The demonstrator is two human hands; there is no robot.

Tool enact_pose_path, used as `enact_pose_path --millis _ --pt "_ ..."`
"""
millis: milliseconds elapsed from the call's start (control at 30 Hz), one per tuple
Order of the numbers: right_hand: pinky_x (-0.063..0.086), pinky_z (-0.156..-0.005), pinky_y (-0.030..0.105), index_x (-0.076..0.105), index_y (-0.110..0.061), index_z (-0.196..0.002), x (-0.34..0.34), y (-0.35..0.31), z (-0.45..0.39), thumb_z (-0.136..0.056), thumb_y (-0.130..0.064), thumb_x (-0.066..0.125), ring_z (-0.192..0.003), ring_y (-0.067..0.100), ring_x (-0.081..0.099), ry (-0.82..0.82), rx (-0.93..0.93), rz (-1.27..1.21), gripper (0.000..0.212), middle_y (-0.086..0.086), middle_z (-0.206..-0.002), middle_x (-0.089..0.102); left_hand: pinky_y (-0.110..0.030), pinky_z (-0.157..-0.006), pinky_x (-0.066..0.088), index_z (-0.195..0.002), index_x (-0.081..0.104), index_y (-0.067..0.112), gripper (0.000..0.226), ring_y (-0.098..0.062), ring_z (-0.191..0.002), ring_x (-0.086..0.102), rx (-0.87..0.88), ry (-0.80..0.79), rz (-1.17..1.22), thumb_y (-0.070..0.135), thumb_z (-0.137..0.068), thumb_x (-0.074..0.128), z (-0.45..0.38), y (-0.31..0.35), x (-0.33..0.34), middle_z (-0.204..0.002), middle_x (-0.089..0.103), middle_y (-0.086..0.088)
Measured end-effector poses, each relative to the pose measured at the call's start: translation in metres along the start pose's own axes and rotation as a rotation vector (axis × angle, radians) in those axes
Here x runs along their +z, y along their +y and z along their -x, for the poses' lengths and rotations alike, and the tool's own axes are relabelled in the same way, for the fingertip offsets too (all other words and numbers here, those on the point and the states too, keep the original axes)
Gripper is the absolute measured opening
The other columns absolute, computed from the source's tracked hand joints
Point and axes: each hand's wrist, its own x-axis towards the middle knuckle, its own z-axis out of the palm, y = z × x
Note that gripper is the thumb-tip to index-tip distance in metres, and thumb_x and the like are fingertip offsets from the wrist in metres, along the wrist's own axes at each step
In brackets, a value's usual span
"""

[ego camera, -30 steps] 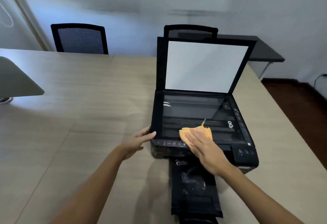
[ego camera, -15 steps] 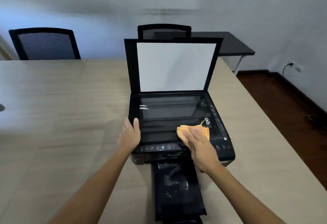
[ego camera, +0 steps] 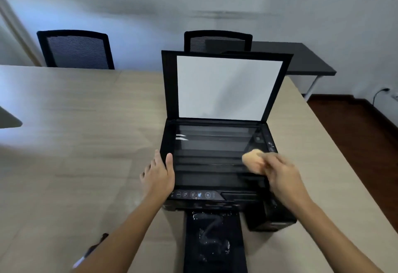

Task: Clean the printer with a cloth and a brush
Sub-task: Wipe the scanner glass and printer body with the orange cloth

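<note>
A black printer [ego camera: 212, 195] stands on the wooden table [ego camera: 86, 143] with its scanner lid [ego camera: 226, 87] raised, white inside facing me. The dark scanner glass [ego camera: 211, 156] lies exposed. My right hand [ego camera: 280, 175] presses a bunched orange cloth [ego camera: 253, 161] onto the right side of the glass; both are motion-blurred. My left hand [ego camera: 158, 175] rests flat against the printer's left edge, thumb on its top rim. The output tray [ego camera: 213, 242] sticks out at the front, dusty with smeared marks. A slim dark object with a white end [ego camera: 90, 251], partly hidden, shows beside my left forearm.
Two black mesh chairs [ego camera: 75, 49] [ego camera: 217, 41] stand behind the table. A dark side table [ego camera: 301, 59] is at the back right. A grey object [ego camera: 8, 119] juts in at the left edge. Wooden floor [ego camera: 361, 135] lies to the right, with a wall plug [ego camera: 385, 90].
My right hand has swept the cloth from the front middle of the glass to its right side. My left hand moved onto the printer's left edge. The view shifted.
</note>
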Motion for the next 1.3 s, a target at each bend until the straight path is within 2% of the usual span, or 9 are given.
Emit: enact_pose_path --millis 67,233,400,533,700,833,967,1100,1300 --pt "0.047 -0.091 0.043 0.06 -0.015 -0.124 -0.018 0.019 -0.052 -0.087 -0.003 0.058 -0.102 0.039 0.058 0.141 0.041 0.071 0.039 0.015 -0.119 0.063 -0.051 -0.099 0.039 -0.145 0.033 0.012 0.062 -0.039 -0.12 0.053 0.001 0.004 -0.001 0.05 -0.098 0.02 0.0 0.001 0.0 -0.138 0.056 -0.012" --pt "0.022 -0.114 0.05 0.026 -0.014 -0.148 0.021 0.054 -0.118 -0.095 -0.04 0.022 -0.143 0.038 0.022 -0.365 0.169 0.332 0.059 0.014 -0.158 0.021 -0.05 -0.099 0.042 -0.143 0.035 0.013 0.061 -0.039 -0.118 0.055 0.018 0.015 0.003 0.051 -0.098 0.019 0.0 0.001 0.0 -0.137 0.057 -0.012" --pt "0.009 -0.12 0.043 0.016 -0.002 -0.15 0.03 0.068 -0.049 -0.094 -0.05 0.001 -0.149 0.027 0.006 -0.347 0.046 0.241 0.075 0.015 -0.16 0.013 -0.05 -0.097 0.044 -0.141 0.037 0.012 0.059 -0.04 -0.116 0.056 0.024 0.027 0.01 0.05 -0.098 0.021 -0.002 -0.003 0.003 -0.134 0.059 -0.014" --pt "0.007 -0.121 0.034 0.007 -0.018 -0.152 0.007 0.059 0.035 -0.092 -0.055 0.001 -0.15 0.015 0.0 -0.383 0.002 0.166 0.071 -0.004 -0.161 -0.001 -0.051 -0.095 0.045 -0.141 0.036 0.013 0.061 -0.041 -0.114 0.057 0.042 0.041 0.012 0.051 -0.097 0.02 -0.004 -0.005 0.007 -0.132 0.059 -0.016" --pt "0.007 -0.121 0.038 0.01 -0.01 -0.152 0.026 0.072 -0.046 -0.094 -0.057 0.005 -0.15 0.021 0.002 -0.355 0.036 0.22 0.075 0.006 -0.162 0.003 -0.051 -0.089 0.047 -0.128 0.044 0.009 0.058 -0.044 -0.108 0.059 0.053 0.041 0.027 0.051 -0.097 0.02 -0.004 -0.005 0.005 -0.122 0.063 -0.019" --pt "0.005 -0.12 0.04 0.013 0.001 -0.15 0.039 0.063 -0.115 -0.103 -0.022 0.027 -0.15 0.027 0.003 -0.351 0.104 0.26 0.054 0.018 -0.16 0.008 -0.051 -0.09 0.047 -0.127 0.044 0.01 0.061 -0.044 -0.107 0.059 0.043 0.041 0.036 0.055 -0.095 0.018 -0.002 -0.004 0.001 -0.124 0.062 -0.018" --pt "0.01 -0.118 0.038 0.024 -0.005 -0.149 0.018 0.064 -0.057 -0.1 -0.01 0.036 -0.147 0.033 0.008 -0.348 0.035 0.173 0.05 0.011 -0.16 0.016 -0.053 -0.089 0.048 -0.129 0.042 0.012 0.064 -0.045 -0.108 0.059 0.036 0.036 0.045 0.059 -0.093 0.016 -0.002 -0.005 0.002 -0.125 0.062 -0.017" --pt "0.007 -0.119 0.026 0.03 -0.021 -0.148 -0.015 0.054 0.062 -0.101 -0.033 0.029 -0.146 0.007 -0.001 -0.32 -0.01 -0.001 0.048 -0.015 -0.156 0.011 -0.054 -0.091 0.047 -0.132 0.04 0.014 0.067 -0.045 -0.108 0.058 0.033 0.028 0.046 0.06 -0.092 0.013 -0.004 -0.005 0.004 -0.127 0.06 -0.017" --pt "0.008 -0.12 0.046 0.017 -0.011 -0.152 0.042 0.003 0.102 -0.098 -0.044 0.014 -0.149 0.03 -0.004 -0.064 0.238 0.175 0.063 0.004 -0.162 0.01 -0.055 -0.091 0.046 -0.133 0.039 0.01 0.064 -0.046 -0.107 0.058 0.038 0.024 0.043 0.056 -0.095 0.017 -0.002 -0.005 0.004 -0.127 0.059 -0.02"
